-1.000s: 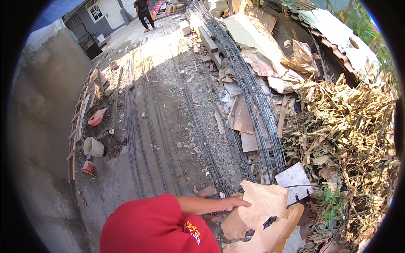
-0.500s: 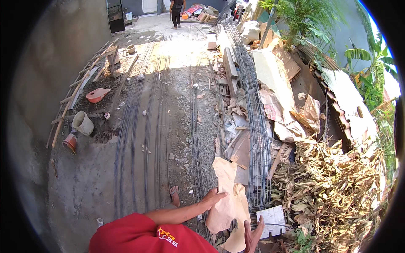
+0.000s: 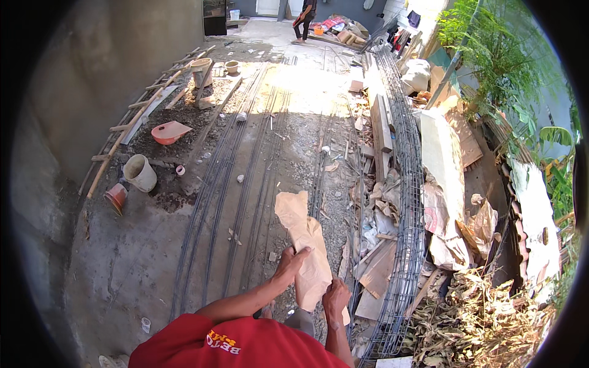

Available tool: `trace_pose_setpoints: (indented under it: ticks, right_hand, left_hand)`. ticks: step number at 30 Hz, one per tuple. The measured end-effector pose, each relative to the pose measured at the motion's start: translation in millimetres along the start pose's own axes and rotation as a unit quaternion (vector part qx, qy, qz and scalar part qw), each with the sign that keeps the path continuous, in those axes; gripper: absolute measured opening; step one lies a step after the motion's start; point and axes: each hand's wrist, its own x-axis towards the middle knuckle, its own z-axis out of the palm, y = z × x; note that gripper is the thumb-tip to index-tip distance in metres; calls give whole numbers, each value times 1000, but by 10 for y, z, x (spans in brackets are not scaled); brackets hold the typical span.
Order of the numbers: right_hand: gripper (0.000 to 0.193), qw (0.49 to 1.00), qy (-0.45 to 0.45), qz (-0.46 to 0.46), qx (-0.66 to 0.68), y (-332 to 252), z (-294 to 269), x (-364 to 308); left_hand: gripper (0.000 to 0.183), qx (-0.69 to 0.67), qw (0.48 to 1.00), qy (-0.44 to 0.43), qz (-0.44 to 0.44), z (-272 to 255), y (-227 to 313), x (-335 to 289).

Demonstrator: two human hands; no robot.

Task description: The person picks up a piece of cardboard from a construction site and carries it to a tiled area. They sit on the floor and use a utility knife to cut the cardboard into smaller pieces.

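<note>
A torn, creased sheet of brown paper (image 3: pixel 311 260) hangs in front of me over the steel rods and gravel. My left hand (image 3: pixel 293 265) pinches its left edge, the thumb lying on the front of the paper. Lower down, my right hand (image 3: pixel 336 298) is closed on the right edge, its fingers curled. The upper part of the sheet sticks up beyond both hands. Some of the lower end is hidden behind my right hand and wrist.
Long steel rods (image 3: pixel 245 178) lie lengthwise on the ground. A wire-tied rebar cage (image 3: pixel 402 202) runs along the right, beside dry leaves (image 3: pixel 472 325). At left are a white bucket (image 3: pixel 140 173) and an orange scoop (image 3: pixel 170 132). Far off, another person (image 3: pixel 305 18) stands.
My right hand was open beside the paper and now grips its edge. Both hands and the sheet have come left, away from the rebar cage; my view has turned too.
</note>
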Motion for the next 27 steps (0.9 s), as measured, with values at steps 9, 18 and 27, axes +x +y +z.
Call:
trace_pose_setpoints:
  ticks: [9,18,27]
  right_hand:
    - [30,978,-6,-208,-8,-1047,698,1875]
    - [23,922,-168,-348,19,-1774,1955,4129]
    - [31,823,-167,-543,1,-3041,2303,6258]
  left_hand:
    - [47,-22,990,139,-11,-892,839,1234]
    - [49,-75,970,232,-3,-1560,1796,2886]
    - [49,-154,937,311,36,-1944,2843,3908]
